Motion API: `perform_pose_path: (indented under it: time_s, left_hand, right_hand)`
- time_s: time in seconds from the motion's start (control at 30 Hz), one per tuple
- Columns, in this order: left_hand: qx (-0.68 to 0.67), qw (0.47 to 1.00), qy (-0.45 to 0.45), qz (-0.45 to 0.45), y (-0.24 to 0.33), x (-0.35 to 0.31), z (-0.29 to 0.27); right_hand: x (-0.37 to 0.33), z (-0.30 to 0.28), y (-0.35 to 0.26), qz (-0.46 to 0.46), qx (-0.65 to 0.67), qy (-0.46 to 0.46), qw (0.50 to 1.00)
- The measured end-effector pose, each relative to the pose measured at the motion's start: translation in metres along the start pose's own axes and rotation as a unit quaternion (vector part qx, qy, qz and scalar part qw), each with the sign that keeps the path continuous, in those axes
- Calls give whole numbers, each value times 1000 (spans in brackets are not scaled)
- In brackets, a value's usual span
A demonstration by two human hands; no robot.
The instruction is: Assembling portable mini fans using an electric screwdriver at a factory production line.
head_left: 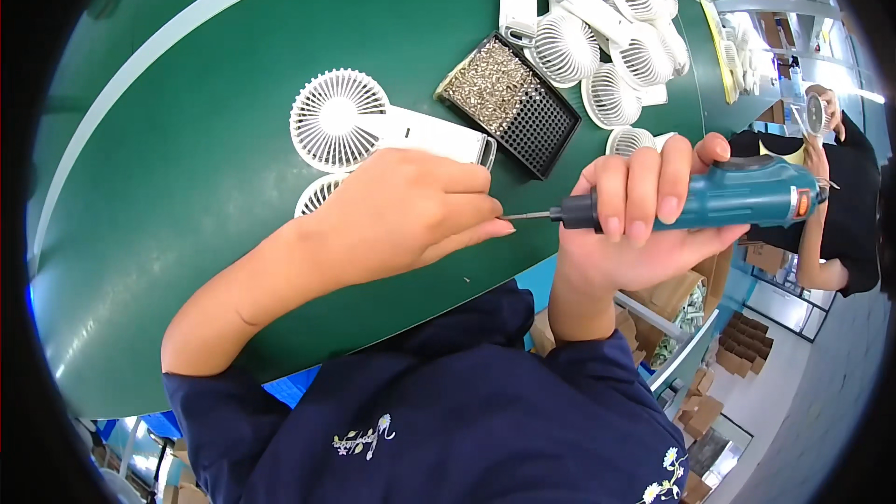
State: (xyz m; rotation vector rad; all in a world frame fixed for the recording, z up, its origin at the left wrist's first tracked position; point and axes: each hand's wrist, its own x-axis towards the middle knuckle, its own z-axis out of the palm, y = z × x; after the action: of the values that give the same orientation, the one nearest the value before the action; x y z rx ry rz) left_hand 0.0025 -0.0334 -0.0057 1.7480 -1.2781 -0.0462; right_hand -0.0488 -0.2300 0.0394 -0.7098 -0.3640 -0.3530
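My right hand (625, 224) is wrapped around a teal and black electric screwdriver (747, 196), its thin bit pointing left. At the bit's tip, the thumb and fingers of my left hand (420, 205) are pinched together; whatever tiny thing they may hold is hidden. Just beyond my left hand a white handheld fan (338, 119) lies on the green table, its handle partly behind my knuckles. Another fan head (319, 194) shows partly from under my left wrist. Farther off sits a black tray (546, 126) with a perforated bed, partly covered by small metal screws (490, 84).
Many white handheld fans (565, 47) are heaped at the table's far right. A small bit (467, 279) lies near the table's front edge. At the right, a co-worker in black (840, 196) holds a fan. Cardboard boxes (745, 341) stand on the floor beyond.
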Motion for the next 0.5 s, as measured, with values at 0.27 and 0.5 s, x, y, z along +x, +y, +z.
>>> perform_pose_path:
  time_s: [0.27,0.5]
  left_hand:
    - [4,999,-33,-32,9,4,-14]
    - [230,959,-111,-123,12,-4,-11]
  right_hand:
    - [-12,7,2,-41,-63,-16,997]
    - [-47,11,11,-50,-162,-51,984]
